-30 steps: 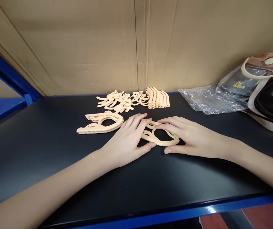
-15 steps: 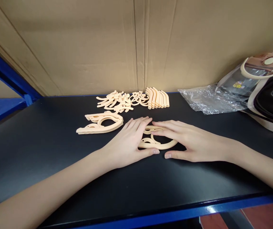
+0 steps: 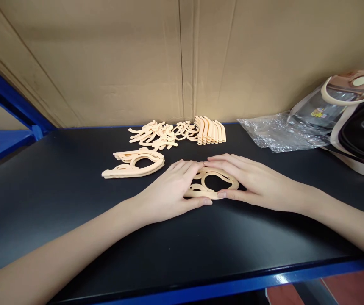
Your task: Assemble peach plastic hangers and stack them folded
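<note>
A cream plastic piece (image 3: 212,183) with curved cut-outs lies on the black shelf top (image 3: 57,199) between my two hands. My left hand (image 3: 172,190) curls round its left end, fingers over the top and thumb under the near edge. From the right, my right hand (image 3: 248,182) grips it with the fingers arched over the far rim and the thumb pressed on the near rim. A small stack of like pieces (image 3: 134,164) lies just left of my left hand.
Behind, by the cardboard wall (image 3: 182,59), lie a loose heap of cream parts (image 3: 158,134) and a neat row of curved ones (image 3: 210,130). Crumpled clear plastic wrap (image 3: 277,132) and a bag (image 3: 356,114) sit at the right. A blue frame (image 3: 6,99) edges the shelf.
My hands have drawn closer together on the cream piece. My right thumb has come in onto its near rim and the piece has tipped up slightly off the shelf.
</note>
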The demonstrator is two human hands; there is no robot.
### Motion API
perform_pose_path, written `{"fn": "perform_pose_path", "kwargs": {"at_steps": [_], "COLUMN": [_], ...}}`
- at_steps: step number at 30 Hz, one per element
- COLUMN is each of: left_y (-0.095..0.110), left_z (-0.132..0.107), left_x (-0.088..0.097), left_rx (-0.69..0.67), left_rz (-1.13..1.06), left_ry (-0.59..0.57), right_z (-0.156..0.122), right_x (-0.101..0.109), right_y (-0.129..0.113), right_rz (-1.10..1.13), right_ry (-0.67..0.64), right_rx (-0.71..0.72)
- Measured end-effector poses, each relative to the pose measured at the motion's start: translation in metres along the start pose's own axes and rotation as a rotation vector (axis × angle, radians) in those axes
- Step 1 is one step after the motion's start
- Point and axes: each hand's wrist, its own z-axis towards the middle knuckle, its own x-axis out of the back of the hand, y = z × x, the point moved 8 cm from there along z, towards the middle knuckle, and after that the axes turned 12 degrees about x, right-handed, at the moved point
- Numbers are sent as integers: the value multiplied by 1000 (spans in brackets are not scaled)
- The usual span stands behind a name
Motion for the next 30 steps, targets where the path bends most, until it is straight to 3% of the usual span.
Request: {"fn": "perform_pose_path", "kwargs": {"at_steps": [9, 15, 20, 30], "left_y": [3, 9, 9, 8], "left_z": [-2, -5, -4, -3], "left_x": [7, 20, 21, 18], "left_rx": [-53, -129, -119, -96], "left_rz": [68, 199, 227, 213], "left_ry": [115, 284, 288, 259], "right_z": [-8, -12, -11, -13], "right_x": [20, 2, -9, -11], "right_y": [25, 45, 48, 49], "right_rz": [-51, 429, 807, 915], "right_ry": [230, 222, 297, 335], "right_rx": [-250, -407, -470, -525]}}
